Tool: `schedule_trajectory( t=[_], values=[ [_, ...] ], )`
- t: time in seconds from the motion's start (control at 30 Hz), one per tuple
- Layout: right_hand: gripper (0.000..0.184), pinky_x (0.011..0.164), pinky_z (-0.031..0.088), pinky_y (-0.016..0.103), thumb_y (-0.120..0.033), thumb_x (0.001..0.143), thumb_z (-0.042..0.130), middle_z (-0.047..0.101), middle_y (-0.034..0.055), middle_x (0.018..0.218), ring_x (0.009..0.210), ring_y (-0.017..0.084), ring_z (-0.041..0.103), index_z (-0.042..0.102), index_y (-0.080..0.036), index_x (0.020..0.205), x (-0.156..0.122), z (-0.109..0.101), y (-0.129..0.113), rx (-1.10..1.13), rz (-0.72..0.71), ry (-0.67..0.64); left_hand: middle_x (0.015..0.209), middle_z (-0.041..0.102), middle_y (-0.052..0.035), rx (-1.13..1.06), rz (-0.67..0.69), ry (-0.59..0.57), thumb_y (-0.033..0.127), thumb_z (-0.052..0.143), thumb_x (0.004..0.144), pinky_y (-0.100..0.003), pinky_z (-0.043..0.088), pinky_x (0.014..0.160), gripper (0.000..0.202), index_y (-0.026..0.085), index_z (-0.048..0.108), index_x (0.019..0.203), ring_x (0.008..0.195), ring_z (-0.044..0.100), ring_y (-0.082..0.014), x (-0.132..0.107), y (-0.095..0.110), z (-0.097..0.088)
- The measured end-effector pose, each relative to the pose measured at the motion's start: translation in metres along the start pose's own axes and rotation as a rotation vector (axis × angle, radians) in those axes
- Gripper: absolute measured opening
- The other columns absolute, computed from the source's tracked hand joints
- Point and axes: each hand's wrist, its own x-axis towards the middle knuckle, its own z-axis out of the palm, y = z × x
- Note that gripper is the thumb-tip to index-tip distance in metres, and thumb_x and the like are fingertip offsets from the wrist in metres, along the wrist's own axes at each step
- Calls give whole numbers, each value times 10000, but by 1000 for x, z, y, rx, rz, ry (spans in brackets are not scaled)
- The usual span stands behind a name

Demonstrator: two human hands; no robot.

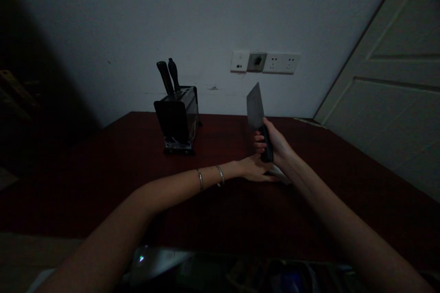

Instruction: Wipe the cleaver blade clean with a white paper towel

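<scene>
A cleaver [255, 107] with a broad metal blade and a black handle is held up over the table, its blade pointing away from me. My right hand [275, 142] is closed around the handle. Just below it, my left hand [255, 168] reaches across to the right, low over the tabletop. A crumpled white cloth or tissue [280, 174] shows between its fingers, partly hidden behind my right wrist. To the left stands a black knife block [175, 121] with clear sides, and two dark handles stick out of its top.
The dark red wooden table [220, 219] reaches back to a pale wall [137, 32] with sockets and a switch panel [264, 62]. A white panelled door [395, 87] is at the right. Below the front edge, an open space holds dim items and a small light [141, 259].
</scene>
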Motion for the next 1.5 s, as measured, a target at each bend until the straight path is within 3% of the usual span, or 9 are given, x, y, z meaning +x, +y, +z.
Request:
schedule_trajectory(
  t=[0.3, 0.57, 0.7, 0.77, 0.87, 1.03, 1.23, 1.33, 1.5],
  values=[
    [384, 256, 248, 161, -538, 831, 418, 374, -79, 411, 266, 39, 287, 399, -196, 657, 7, -11, 2, 130, 77, 9, 988, 618, -102, 311, 2, -16, 315, 368, 903, -335, 405, 866, 295, 134, 595, 953, 925, 551, -202, 2, -9, 8],
    [407, 254, 239, 144, -534, 847, 373, 340, -87, 388, 255, 31, 262, 394, -187, 635, 2, -20, 1, 206, 136, -66, 986, 622, -74, 113, -77, -153, 173, 362, 887, -262, 404, 844, 232, 135, 590, 916, 918, 555, -160, -3, -16, -12],
    [439, 251, 231, 148, -524, 878, 269, 331, -83, 377, 247, 35, 254, 375, -191, 613, -2, -29, -2, 271, 159, -134, 924, 629, -45, -98, -317, -47, 327, 281, 924, -234, 416, 760, 363, 135, 586, 954, 822, 569, -130, -26, -26, -35],
    [437, 250, 225, 152, -515, 881, 256, 329, -82, 378, 247, 36, 249, 374, -191, 612, -2, -36, -2, 308, 162, -193, 791, 628, -54, -93, -510, 48, 401, 266, 914, -230, 416, 652, 456, 104, 606, 852, 685, 557, -127, -41, -35, -49],
    [402, 261, 248, 159, -491, 878, 292, 350, -77, 404, 261, 39, 262, 385, -189, 630, -1, -47, 0, 382, 159, -308, 701, 602, -73, -36, -609, 166, 416, 216, 908, -240, 391, 580, 533, 83, 603, 752, 608, 526, -131, -58, -50, -71],
    [351, 267, 256, 162, -443, 881, 307, 370, -71, 430, 277, 44, 295, 371, -192, 644, -2, -57, 10, 519, 194, -407, 738, 594, -87, 88, -659, 389, 375, 204, 899, -272, 386, 639, 498, 93, 600, 789, 674, 525, -148, -68, -62, -113],
    [269, 295, 298, 164, -357, 870, 368, 358, -81, 465, 304, 48, 316, 319, -206, 652, -7, -56, 31, 690, 251, -562, 723, 606, -82, 277, -663, 643, 369, 230, 907, -282, 395, 653, 453, 116, 597, 825, 701, 540, -154, -55, -50, -150],
    [269, 299, 303, 160, -344, 862, 393, 345, -87, 465, 305, 46, 297, 304, -208, 647, -9, -55, 42, 730, 294, -626, 776, 621, -99, 322, -617, 642, 346, 223, 918, -293, 409, 687, 437, 115, 589, 859, 730, 559, -160, -46, -45, -154],
    [294, 300, 279, 146, -377, 855, 409, 354, -89, 454, 301, 35, 286, 317, -199, 640, -10, -53, 56, 751, 341, -676, 1007, 613, -137, 398, -490, 576, 311, 210, 928, -311, 397, 858, 407, 107, 553, 1011, 937, 553, -175, -32, -46, -140]
  ],
)
